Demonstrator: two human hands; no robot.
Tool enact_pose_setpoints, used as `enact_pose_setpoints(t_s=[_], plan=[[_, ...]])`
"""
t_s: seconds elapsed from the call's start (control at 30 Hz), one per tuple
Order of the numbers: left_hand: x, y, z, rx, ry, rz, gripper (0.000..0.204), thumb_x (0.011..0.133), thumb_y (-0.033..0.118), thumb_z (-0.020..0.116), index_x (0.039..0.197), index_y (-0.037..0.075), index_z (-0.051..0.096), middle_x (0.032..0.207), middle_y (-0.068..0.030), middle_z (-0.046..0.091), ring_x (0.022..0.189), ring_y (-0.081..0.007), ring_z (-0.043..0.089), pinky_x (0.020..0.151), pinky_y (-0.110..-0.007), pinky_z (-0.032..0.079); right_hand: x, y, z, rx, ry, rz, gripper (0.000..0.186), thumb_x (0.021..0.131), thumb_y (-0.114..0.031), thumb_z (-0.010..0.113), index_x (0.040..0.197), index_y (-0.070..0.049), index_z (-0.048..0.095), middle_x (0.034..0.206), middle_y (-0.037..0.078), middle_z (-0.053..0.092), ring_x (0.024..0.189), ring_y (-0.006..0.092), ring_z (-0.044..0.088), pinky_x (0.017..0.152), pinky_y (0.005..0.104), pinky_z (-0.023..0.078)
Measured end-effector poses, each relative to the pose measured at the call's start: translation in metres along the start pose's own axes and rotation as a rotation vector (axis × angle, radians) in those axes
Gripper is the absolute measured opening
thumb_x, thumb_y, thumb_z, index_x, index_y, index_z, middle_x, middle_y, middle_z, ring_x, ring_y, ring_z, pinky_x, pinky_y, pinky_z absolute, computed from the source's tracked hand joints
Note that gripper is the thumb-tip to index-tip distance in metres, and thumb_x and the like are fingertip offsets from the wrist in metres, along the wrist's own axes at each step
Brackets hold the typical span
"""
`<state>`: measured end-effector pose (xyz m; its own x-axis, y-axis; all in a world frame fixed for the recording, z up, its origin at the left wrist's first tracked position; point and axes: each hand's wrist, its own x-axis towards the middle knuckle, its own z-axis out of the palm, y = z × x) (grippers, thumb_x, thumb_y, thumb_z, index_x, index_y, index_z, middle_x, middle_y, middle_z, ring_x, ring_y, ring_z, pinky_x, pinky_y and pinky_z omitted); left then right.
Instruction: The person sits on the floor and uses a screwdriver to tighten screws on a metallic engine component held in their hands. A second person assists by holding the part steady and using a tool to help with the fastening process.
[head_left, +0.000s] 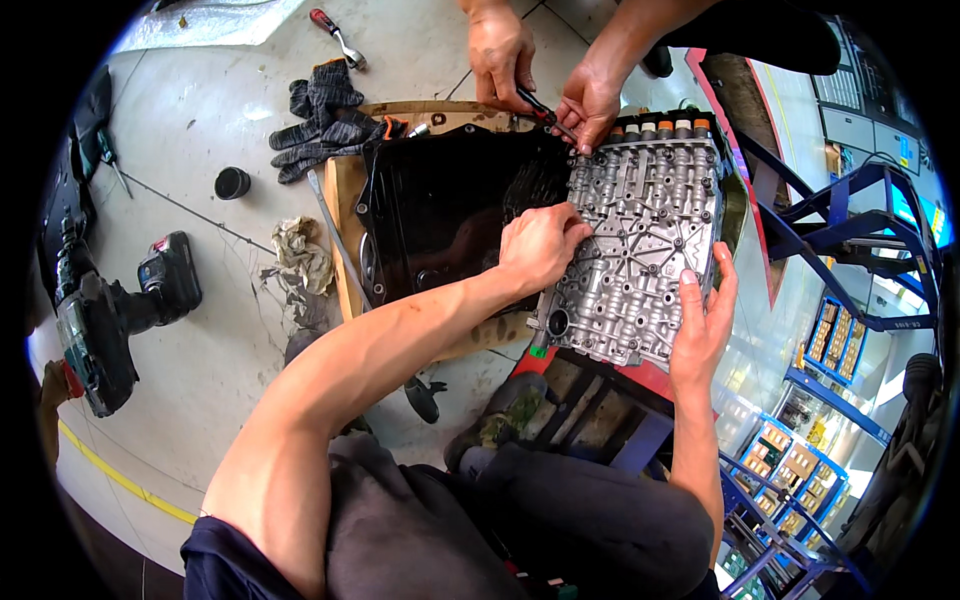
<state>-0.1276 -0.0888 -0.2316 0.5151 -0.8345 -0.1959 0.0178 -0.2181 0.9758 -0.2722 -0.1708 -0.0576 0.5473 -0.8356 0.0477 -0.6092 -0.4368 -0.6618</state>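
Observation:
A silver transmission valve body [640,250], cast with many channels and bolts, lies in front of me, with orange and white solenoids [665,130] along its far edge. My left hand [542,243] rests at its left side with fingers curled in; what they hold, if anything, is hidden. At the right edge my right hand [702,325] grips the valve body, thumb on top and fingers along the side. A co-worker's two hands hold a screwdriver [540,108] with a black and red handle, its tip at the far left corner of the valve body.
A black oil pan [430,215] lies left on cardboard. Farther left are grey work gloves [320,120], a ratchet [340,40], a black cap [232,183], a crumpled rag [302,255] and a cordless impact tool [110,320]. Blue metal frames [850,220] stand right.

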Motion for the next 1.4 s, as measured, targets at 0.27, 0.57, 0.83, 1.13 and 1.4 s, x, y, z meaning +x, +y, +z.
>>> enact_pose_setpoints(t_s=[0.27, 0.57, 0.83, 1.13, 1.4], plan=[[-0.002, 0.003, -0.005, 0.0, -0.074, -0.034, 0.027, 0.091, 0.017, 0.075, 0.116, 0.009, 0.073, 0.114, -0.0109, 0.072, 0.099, -0.0285, 0.071, 0.089, -0.041, 0.056, 0.001, 0.001, 0.0, 0.017, -0.005, 0.015, 0.056, 0.106, -0.023, 0.064, 0.152, 0.003, 0.046, 0.16, 0.02, 0.045, 0.149, 0.0305, 0.041, 0.124, 0.0438, 0.027], [0.0, 0.005, -0.003, 0.036, -0.059, -0.016, 0.021, 0.094, 0.018, 0.071, 0.112, 0.008, 0.075, 0.107, -0.0107, 0.073, 0.089, -0.0274, 0.071, 0.084, -0.04, 0.056, 0.0, 0.007, -0.003, 0.013, -0.003, 0.037, 0.057, 0.106, -0.026, 0.065, 0.152, 0.001, 0.047, 0.161, 0.019, 0.045, 0.149, 0.0297, 0.042, 0.123, 0.0444, 0.028], [0.0, 0.005, -0.002, -0.002, -0.053, -0.026, 0.021, 0.093, 0.019, 0.072, 0.109, 0.007, 0.074, 0.101, -0.0105, 0.074, 0.09, -0.0283, 0.072, 0.085, -0.042, 0.056, 0.0, 0.005, -0.003, -0.024, 0.003, 0.029, 0.056, 0.106, -0.024, 0.064, 0.152, 0.0, 0.047, 0.16, 0.018, 0.046, 0.148, 0.0287, 0.042, 0.123, 0.0439, 0.028], [-0.001, 0.004, -0.004, 0.022, -0.022, 0.044, 0.021, 0.092, 0.02, 0.075, 0.108, 0.006, 0.075, 0.104, -0.012, 0.072, 0.088, -0.0274, 0.071, 0.083, -0.041, 0.056, 0.0, 0.006, -0.004, -0.038, 0.005, 0.032, 0.055, 0.106, -0.023, 0.064, 0.152, 0.001, 0.047, 0.159, 0.018, 0.047, 0.148, 0.0286, 0.043, 0.123, 0.0431, 0.029], [-0.002, -0.004, 0.001, 0.032, -0.019, 0.074, 0.021, 0.092, 0.018, 0.075, 0.11, 0.008, 0.075, 0.109, -0.0114, 0.072, 0.09, -0.0268, 0.071, 0.085, -0.041, 0.056, 0.0, 0.004, -0.003, -0.047, 0.005, 0.035, 0.055, 0.106, -0.024, 0.064, 0.152, 0.0, 0.048, 0.159, 0.017, 0.047, 0.147, 0.0284, 0.043, 0.123, 0.0423, 0.03]])
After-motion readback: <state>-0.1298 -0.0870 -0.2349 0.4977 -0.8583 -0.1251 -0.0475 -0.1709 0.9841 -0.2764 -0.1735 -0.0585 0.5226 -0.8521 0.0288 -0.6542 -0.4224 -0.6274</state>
